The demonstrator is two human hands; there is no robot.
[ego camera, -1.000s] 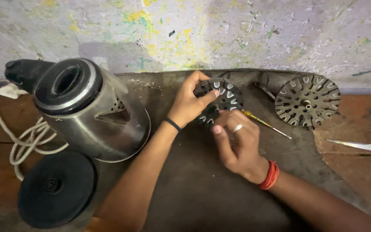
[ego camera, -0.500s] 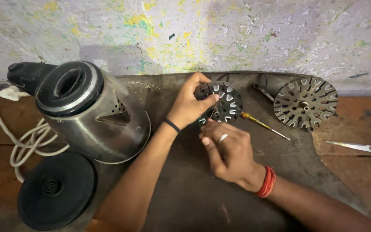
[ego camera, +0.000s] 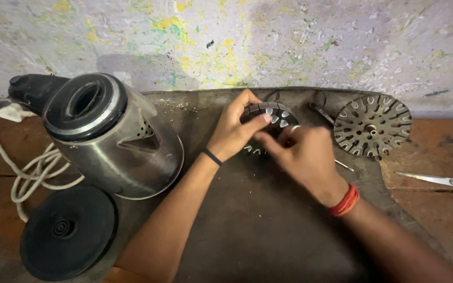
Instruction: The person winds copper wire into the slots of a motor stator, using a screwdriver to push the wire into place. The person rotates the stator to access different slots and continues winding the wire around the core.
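Observation:
A round slotted metal motor core (ego camera: 274,115) rests on a dark mat (ego camera: 247,220) near the wall. My left hand (ego camera: 234,131), a black band at its wrist, grips the core's left rim with thumb and fingers. My right hand (ego camera: 302,154), with a ring and red threads at the wrist, covers the core's lower right side, fingers pressed on it. Most of the core is hidden under both hands.
A steel electric kettle (ego camera: 113,139) lies tilted at left, with its white cord (ego camera: 32,167) and black round base (ego camera: 69,230). A second slotted metal disc (ego camera: 372,126) lies at right, a screwdriver shaft (ego camera: 344,165) beside my right hand, yellow-handled scissors (ego camera: 441,181) far right.
My right hand has moved up from below the core onto its lower right side. My left hand has kept its hold on the rim.

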